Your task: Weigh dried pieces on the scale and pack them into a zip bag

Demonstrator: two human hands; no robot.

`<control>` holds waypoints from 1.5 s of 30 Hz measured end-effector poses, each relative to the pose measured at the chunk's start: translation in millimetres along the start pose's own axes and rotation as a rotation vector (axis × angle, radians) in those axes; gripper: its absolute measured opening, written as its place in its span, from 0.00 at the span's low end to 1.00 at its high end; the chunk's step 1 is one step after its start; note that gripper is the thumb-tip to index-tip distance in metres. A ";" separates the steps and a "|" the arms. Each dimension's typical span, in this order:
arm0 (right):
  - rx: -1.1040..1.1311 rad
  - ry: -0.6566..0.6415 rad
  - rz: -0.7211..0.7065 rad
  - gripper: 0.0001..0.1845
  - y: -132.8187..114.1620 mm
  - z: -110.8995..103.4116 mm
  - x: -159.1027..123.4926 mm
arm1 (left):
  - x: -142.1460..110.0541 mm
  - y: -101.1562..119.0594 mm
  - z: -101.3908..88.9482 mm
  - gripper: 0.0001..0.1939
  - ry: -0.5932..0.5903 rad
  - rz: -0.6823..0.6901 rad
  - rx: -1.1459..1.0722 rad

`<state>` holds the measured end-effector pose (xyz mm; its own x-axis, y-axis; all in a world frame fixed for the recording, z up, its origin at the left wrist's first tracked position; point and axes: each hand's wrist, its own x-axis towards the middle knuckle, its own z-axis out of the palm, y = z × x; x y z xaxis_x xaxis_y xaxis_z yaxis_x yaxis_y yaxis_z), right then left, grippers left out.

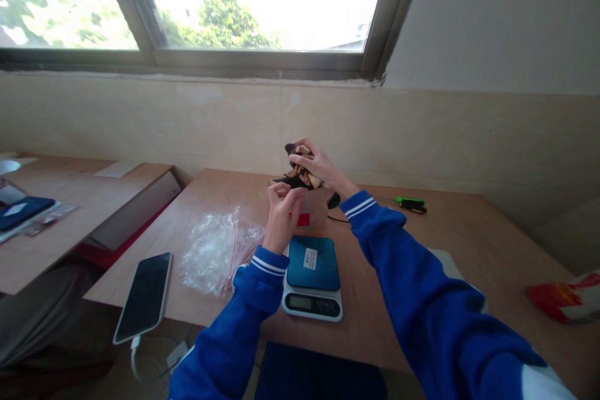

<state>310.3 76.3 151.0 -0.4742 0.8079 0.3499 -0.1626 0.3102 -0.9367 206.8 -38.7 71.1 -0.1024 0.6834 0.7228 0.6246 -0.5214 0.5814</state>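
Nearest us sits a kitchen scale (313, 262), with a clear plastic bag (210, 253) at its ten o'clock. At eleven, our left hand (282, 212) is half curled, thumb near fingertips; we cannot tell whether it pinches anything. At twelve stands a translucent box (319, 215); just above it, our right hand (321, 165) clasps brown and dark pieces (300, 170).

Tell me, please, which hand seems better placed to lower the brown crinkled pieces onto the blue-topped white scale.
Probably the right hand: it grips the pieces beyond the scale; what the left hand holds is unclear.
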 end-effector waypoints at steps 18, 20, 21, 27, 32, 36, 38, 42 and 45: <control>-0.060 -0.311 0.017 0.22 -3.1 -17.6 6.2 | -0.6 0.4 4.8 0.12 0.069 0.005 0.013; -0.126 -0.365 0.002 0.20 -9.0 -22.0 3.7 | -1.0 0.8 4.8 0.12 0.078 0.006 0.023; -0.166 -0.387 -0.006 0.19 -11.7 -24.5 2.1 | -1.2 1.0 4.9 0.12 0.081 0.005 0.023; -0.357 -0.456 -0.091 0.16 -17.8 -36.9 -10.2 | -1.5 1.4 7.5 0.13 0.086 -0.023 -0.012; -0.520 -0.500 -0.120 0.17 -25.4 -34.7 -17.0 | -2.9 0.8 7.4 0.11 0.102 0.005 0.006; -0.607 -0.505 -0.072 0.11 -28.2 -26.3 -21.1 | -4.8 0.8 4.7 0.11 0.113 0.004 0.013; -0.555 -0.448 -0.046 0.07 -26.0 -21.1 -23.3 | -5.6 1.2 3.4 0.12 0.104 0.002 0.019; -0.503 -0.292 -0.016 0.08 -26.8 -11.9 -32.2 | -7.5 3.3 2.0 0.13 0.091 -0.024 0.010; -0.510 -0.188 -0.073 0.09 -39.2 -9.0 -52.5 | -9.6 6.8 -0.6 0.14 0.090 -0.033 0.004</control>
<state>349.4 26.2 169.5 -0.6313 0.6862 0.3613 0.2173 0.6037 -0.7670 211.6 -49.1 68.3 -0.1922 0.6517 0.7338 0.6226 -0.4970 0.6044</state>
